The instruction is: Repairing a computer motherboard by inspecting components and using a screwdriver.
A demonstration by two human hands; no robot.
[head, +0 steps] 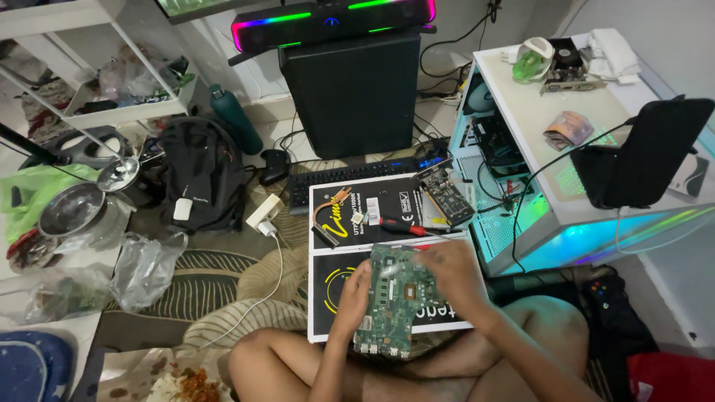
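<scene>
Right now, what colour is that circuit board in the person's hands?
Green, the circuit board held by both hands; the head view shows it best.

The person sits cross-legged, bare knees spread toward seven and four o'clock at the bottom of the view. The left forearm rises from six o'clock toward twelve, wrist straight, and the left hand [356,292] curls inward, its fingers [365,274] bent and pressed against what it grips at its left edge. The right forearm comes in from four o'clock, angled toward ten. The right hand [452,269] lies palm down, knuckles up, its fingers [430,253] folded forward and slightly blurred. The two hands sit close together, just apart.
</scene>
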